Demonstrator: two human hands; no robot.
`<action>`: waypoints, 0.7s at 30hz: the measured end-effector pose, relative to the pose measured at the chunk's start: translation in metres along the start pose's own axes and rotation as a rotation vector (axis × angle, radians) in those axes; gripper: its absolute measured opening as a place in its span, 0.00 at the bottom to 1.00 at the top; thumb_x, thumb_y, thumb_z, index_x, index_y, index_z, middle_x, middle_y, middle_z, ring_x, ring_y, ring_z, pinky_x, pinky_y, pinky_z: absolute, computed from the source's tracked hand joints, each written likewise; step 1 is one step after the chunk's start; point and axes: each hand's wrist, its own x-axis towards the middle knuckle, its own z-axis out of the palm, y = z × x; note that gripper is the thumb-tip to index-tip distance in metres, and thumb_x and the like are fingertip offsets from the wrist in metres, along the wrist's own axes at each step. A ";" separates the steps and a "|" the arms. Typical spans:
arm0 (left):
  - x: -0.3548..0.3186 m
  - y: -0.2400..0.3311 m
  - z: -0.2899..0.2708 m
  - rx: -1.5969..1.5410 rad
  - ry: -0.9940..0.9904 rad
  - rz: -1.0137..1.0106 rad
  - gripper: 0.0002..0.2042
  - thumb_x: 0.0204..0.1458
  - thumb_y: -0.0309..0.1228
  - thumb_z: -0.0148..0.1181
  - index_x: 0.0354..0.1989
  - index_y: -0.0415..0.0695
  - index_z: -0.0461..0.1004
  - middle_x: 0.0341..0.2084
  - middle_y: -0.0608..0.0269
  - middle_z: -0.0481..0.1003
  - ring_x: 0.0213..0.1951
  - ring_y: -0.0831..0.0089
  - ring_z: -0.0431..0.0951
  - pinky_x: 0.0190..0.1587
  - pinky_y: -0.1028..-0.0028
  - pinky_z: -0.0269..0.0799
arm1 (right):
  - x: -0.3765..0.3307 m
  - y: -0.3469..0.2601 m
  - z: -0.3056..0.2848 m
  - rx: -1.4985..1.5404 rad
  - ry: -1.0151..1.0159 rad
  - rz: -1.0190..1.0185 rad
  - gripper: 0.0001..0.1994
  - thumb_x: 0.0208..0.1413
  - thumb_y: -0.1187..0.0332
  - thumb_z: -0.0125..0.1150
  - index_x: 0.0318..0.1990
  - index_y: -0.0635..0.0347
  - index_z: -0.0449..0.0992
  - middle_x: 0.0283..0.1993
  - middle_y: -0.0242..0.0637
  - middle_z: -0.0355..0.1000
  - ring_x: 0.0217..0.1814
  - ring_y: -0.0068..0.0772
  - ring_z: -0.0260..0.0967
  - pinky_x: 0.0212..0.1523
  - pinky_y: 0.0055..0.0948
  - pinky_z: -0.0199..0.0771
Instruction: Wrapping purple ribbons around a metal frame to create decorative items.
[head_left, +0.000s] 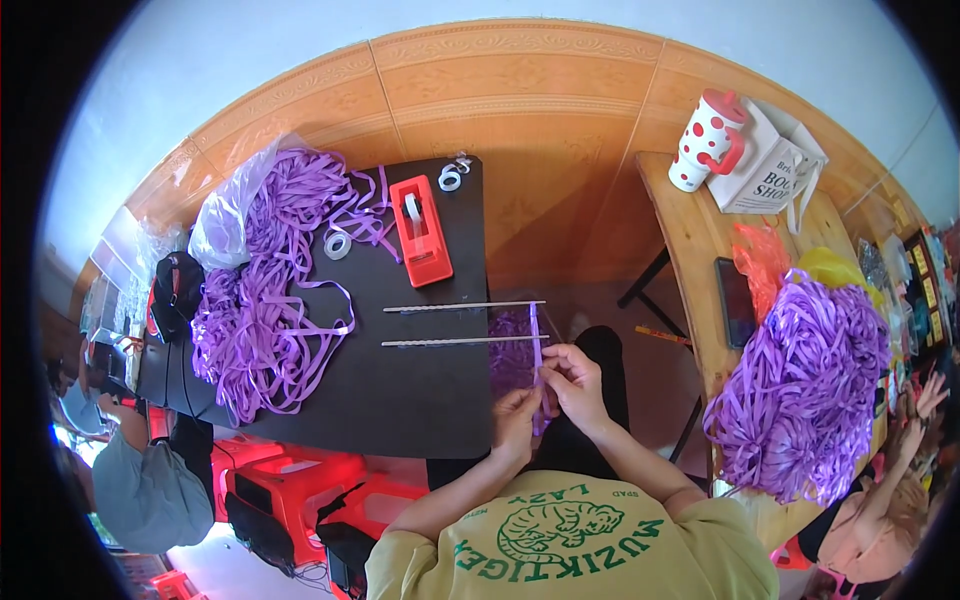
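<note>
A purple ribbon (535, 325) runs over the ends of two thin rods, a far rod (440, 307) and a near rod (440, 343). Both rods lie across the black table (400, 400) and stick out past its right edge. Just nearer than the rods, my left hand (516, 422) is closed on the ribbon's lower part. Close beside it, my right hand (576, 384) pinches the same ribbon slightly higher up. More purple ribbon shows dimly below the rods, beyond the table edge.
Purple ribbon heaps (260, 340) cover the table's left side, near a red tape dispenser (422, 235) and a tape roll (338, 245). On the wooden table (690, 230) are a ribbon pile (800, 390), a phone (735, 300) and a dotted tumbler (705, 140). People sit at both sides.
</note>
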 end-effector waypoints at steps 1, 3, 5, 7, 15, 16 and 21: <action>-0.001 0.001 0.001 -0.039 0.003 -0.013 0.06 0.54 0.28 0.58 0.30 0.38 0.75 0.23 0.62 0.76 0.23 0.76 0.75 0.29 0.79 0.69 | 0.001 0.003 -0.002 -0.011 0.006 -0.008 0.12 0.52 0.83 0.54 0.45 0.65 0.67 0.30 0.34 0.72 0.21 0.15 0.66 0.18 0.14 0.63; -0.002 -0.004 -0.003 0.018 0.014 0.033 0.06 0.54 0.28 0.58 0.29 0.38 0.74 0.23 0.62 0.76 0.23 0.76 0.75 0.29 0.79 0.70 | 0.000 0.006 -0.002 -0.022 0.010 -0.014 0.12 0.52 0.83 0.54 0.45 0.65 0.67 0.30 0.34 0.72 0.23 0.15 0.66 0.20 0.14 0.64; -0.004 -0.007 -0.005 0.076 0.022 0.078 0.06 0.55 0.29 0.58 0.29 0.38 0.74 0.24 0.62 0.76 0.23 0.76 0.76 0.29 0.79 0.70 | 0.000 0.008 -0.003 -0.073 0.025 0.014 0.12 0.52 0.83 0.55 0.44 0.64 0.68 0.31 0.33 0.73 0.27 0.14 0.67 0.27 0.14 0.66; -0.007 -0.007 -0.003 0.153 0.084 0.082 0.07 0.55 0.29 0.58 0.27 0.39 0.72 0.24 0.62 0.76 0.24 0.76 0.76 0.30 0.78 0.70 | 0.001 0.014 -0.004 -0.097 0.039 -0.013 0.12 0.52 0.83 0.55 0.44 0.64 0.69 0.31 0.33 0.73 0.29 0.14 0.67 0.29 0.14 0.66; 0.000 -0.018 -0.012 0.137 -0.001 0.084 0.07 0.53 0.28 0.59 0.24 0.40 0.74 0.24 0.68 0.75 0.27 0.83 0.71 0.30 0.81 0.66 | 0.000 0.014 0.001 -0.275 0.052 -0.138 0.14 0.48 0.84 0.52 0.43 0.64 0.70 0.31 0.32 0.73 0.32 0.15 0.68 0.31 0.15 0.67; 0.000 -0.017 -0.009 0.137 0.022 0.059 0.07 0.53 0.28 0.59 0.26 0.40 0.76 0.24 0.70 0.74 0.27 0.84 0.71 0.31 0.82 0.65 | 0.000 0.013 0.001 -0.251 0.044 -0.114 0.15 0.46 0.84 0.52 0.44 0.65 0.70 0.33 0.33 0.73 0.34 0.18 0.69 0.33 0.17 0.68; 0.000 -0.016 -0.020 0.068 -0.035 -0.073 0.06 0.55 0.25 0.56 0.32 0.36 0.77 0.28 0.65 0.76 0.32 0.81 0.71 0.37 0.81 0.65 | -0.003 0.010 -0.002 -0.142 -0.012 0.009 0.17 0.46 0.84 0.52 0.46 0.65 0.69 0.33 0.35 0.72 0.34 0.20 0.70 0.32 0.17 0.69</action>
